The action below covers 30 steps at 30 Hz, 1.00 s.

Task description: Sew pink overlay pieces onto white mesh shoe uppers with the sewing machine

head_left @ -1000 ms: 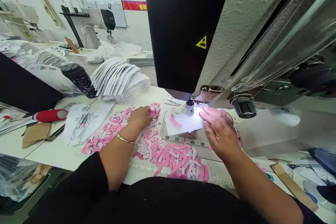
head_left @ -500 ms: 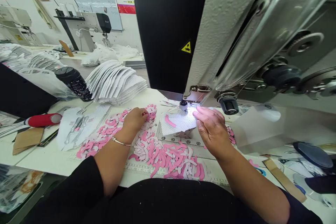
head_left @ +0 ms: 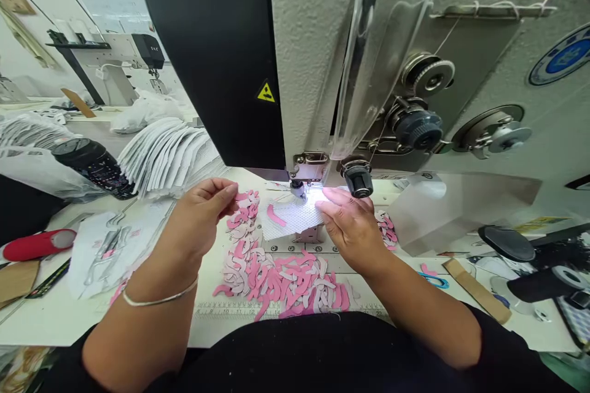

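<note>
White mesh panel (head_left: 290,221) under a presser foot (head_left: 297,189), right hand (head_left: 350,233) with its grip open on the panel; left hand (head_left: 200,215) with its grip pinched shut above pink foam strips (head_left: 271,279).

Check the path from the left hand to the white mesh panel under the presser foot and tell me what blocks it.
Nothing blocks it. The left hand is raised beside the white mesh panel; only a loose heap of pink and white strips lies between them, low on the table.

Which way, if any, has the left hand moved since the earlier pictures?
Yes. The left hand has lifted off the pile of pink cut pieces and now sits just left of the pile's top end, instead of resting on it.
</note>
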### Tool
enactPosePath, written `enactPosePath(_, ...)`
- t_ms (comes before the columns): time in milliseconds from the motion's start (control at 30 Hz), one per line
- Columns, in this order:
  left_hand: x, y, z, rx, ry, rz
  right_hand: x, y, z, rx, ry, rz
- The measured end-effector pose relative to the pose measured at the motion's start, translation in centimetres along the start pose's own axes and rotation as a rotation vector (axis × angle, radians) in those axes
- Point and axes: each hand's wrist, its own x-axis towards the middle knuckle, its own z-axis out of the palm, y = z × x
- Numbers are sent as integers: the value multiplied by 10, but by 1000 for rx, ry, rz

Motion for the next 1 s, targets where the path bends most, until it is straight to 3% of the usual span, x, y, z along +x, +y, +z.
enactPosePath(100,-19,30,18,-57,-219,50,-1,-4,-1,-56,2,-23)
enactPosePath(200,-27,42,39,42,-314,56,0,-7,-4,-40,-5,-70)
enactPosePath(333,-21,37,60,116,-323,32,1,-7,-5,25,19,-125)
enactPosePath(500,-17,24,70,88,-308,33,1,-5,-2,36,39,-134)
enactPosePath(733,-20,21,76,64,-302,30,1,-7,-2,20,41,-131)
enactPosePath(1000,-26,25,71,114,-328,24,-1,-4,-2,52,37,-134)
